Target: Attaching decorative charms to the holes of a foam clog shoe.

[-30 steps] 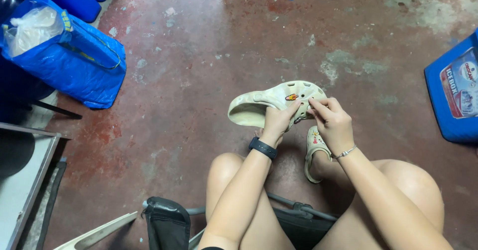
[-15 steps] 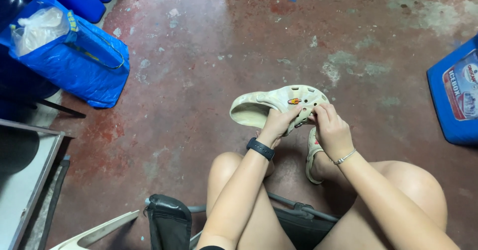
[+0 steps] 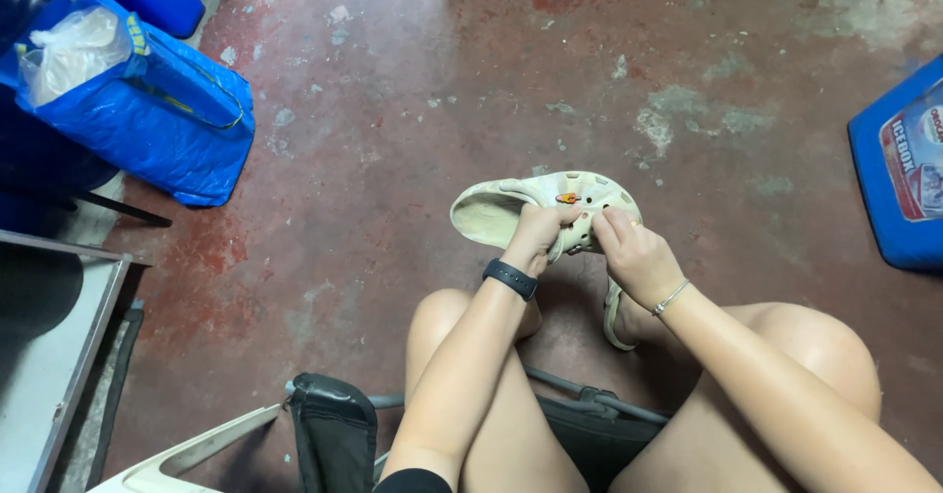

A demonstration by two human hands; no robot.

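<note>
Since a moment ago my right hand (image 3: 629, 249) has slid down from the top of the cream clog (image 3: 535, 208) to its near edge — so I judge I'm now working at the holes by the orange charm (image 3: 567, 198). My left hand (image 3: 538, 236) grips the clog from below, held above the red floor (image 3: 393, 139) before my knees. Its long axis runs left-right — heel opening left, toe right.

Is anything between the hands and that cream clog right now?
Nothing visible. The left hand and right hand both already grip the cream clog, held in the air above the red floor.
</note>
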